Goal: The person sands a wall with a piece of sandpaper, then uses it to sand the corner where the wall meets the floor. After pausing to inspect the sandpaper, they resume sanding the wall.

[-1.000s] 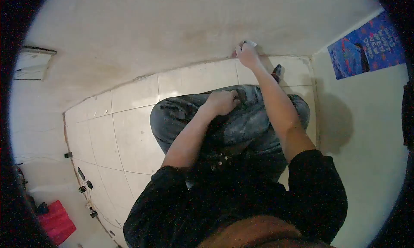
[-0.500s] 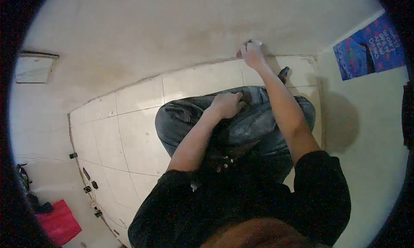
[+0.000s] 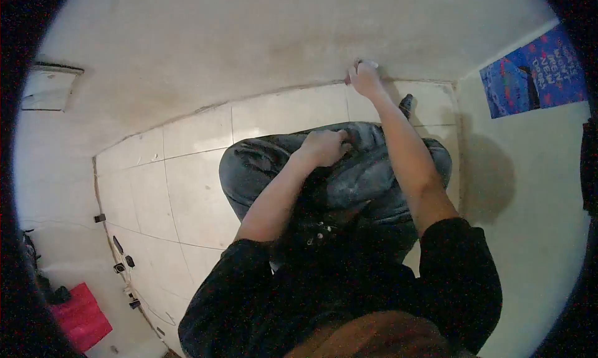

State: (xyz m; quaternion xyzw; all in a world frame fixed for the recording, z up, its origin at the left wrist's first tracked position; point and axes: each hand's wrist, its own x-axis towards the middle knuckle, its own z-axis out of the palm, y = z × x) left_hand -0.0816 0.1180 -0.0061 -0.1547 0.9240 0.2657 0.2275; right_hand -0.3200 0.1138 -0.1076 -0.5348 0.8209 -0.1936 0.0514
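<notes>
My right hand (image 3: pixel 366 82) reaches up to the foot of the pale wall (image 3: pixel 237 52), just above the floor line. Its fingers are closed around a small folded piece (image 3: pixel 369 64), whitish on top, with a reddish bit showing at the left side; its exact kind is too small to tell. My left hand (image 3: pixel 322 147) rests on my grey, pale-smudged jeans (image 3: pixel 355 186), holding nothing I can see, its fingers loosely apart. Brownish stains mark the wall around the right hand.
Cream floor tiles (image 3: pixel 199 183) stretch left. Cables and small black plugs (image 3: pixel 119 267) lie along the left wall's foot, near a pink-red sheet (image 3: pixel 81 317). A blue printed poster (image 3: pixel 536 74) hangs on the right wall. A dark foot (image 3: pixel 406 105) shows beside my right forearm.
The whole view has shifted slightly, with the floor and left-side things a little further left. Both hands keep nearly the same places, the right still against the wall.
</notes>
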